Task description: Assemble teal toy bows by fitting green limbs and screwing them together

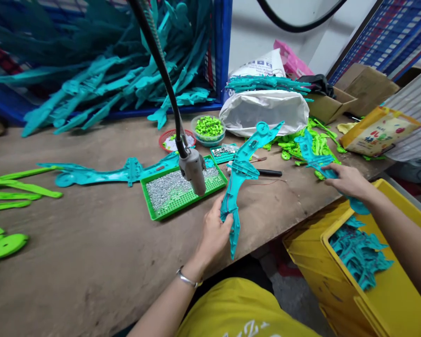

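Note:
My left hand [215,229] is closed round the lower part of a long teal plastic part [241,164], which is tilted up over the table. Farther right, my right hand [347,180] grips a second teal plastic part [314,152] above the table's right edge; some of that part is hidden behind the hand and wrist. Left of the part in my left hand is a green tray [182,209] of small silver screws. Over the tray hangs a grey electric screwdriver [192,171]. Another teal part [94,177] lies on the table to the left.
A blue crate [221,51] heaped with teal parts stands at the back left. A yellow bin [307,248] with teal pieces is below the table's right edge. Lime green parts [287,145] lie near a white sack [263,110]. A bowl of green pieces [207,128] is behind the tray.

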`<state>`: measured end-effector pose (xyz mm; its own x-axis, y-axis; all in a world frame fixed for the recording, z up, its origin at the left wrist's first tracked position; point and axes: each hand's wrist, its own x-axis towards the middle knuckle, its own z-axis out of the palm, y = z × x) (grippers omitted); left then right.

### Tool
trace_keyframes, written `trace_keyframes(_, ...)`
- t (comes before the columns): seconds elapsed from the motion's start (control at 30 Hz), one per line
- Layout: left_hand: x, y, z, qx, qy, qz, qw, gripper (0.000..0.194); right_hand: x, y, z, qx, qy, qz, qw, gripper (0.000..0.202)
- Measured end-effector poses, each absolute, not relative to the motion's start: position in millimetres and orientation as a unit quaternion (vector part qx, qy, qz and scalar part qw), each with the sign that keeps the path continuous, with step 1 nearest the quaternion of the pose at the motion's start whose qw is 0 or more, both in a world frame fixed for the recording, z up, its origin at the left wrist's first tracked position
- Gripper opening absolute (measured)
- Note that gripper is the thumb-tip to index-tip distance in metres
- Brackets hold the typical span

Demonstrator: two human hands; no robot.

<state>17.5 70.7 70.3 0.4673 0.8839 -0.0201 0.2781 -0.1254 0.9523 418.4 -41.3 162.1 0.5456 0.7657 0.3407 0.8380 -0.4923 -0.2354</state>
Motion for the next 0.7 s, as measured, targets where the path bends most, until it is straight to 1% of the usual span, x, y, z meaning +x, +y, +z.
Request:
trace_keyframes(0.07,16.0,69.2,68.1,0.685,0.423,0.297,0.513,0.053,420.4,-46.6,165.3,-0.879,-0.438,-0.074,0.171,0.039)
trace_keyframes(0.13,11.7,65.4,67.9,0.685,0.417,0.296,0.519,0.052,426.5,-44.1,165.0,-0.906,-0.375,-0.071,0.181,0.054)
trace_keyframes(0.2,1.7,60.4,70.5,0.695,0.406,0.294,0.516,0.05,436.1,-31.8,158.9,-0.926,-0.31,-0.062,0.208,0.06)
trace_keyframes(0.3,-26.6,54.1,79.4,0.721,0.396,0.281,0.494,0.047,450.6,1.4,139.1,-0.934,-0.267,-0.039,0.233,0.057)
trace_keyframes(0.4,-68.2,51.4,92.9,0.753,0.395,0.269,0.453,0.047,455.8,38.8,112.1,-0.938,-0.252,-0.029,0.235,0.056)
trace_keyframes(0.57,-139.9,51.4,109.2,0.787,0.414,0.217,0.402,0.046,452.2,77.1,66.8,-0.947,-0.233,-0.017,0.22,0.056)
trace_keyframes(0.7,-178.6,54.1,105.2,0.793,0.443,0.153,0.389,0.052,450.9,84.6,51.6,-0.956,-0.214,-0.025,0.2,0.055)
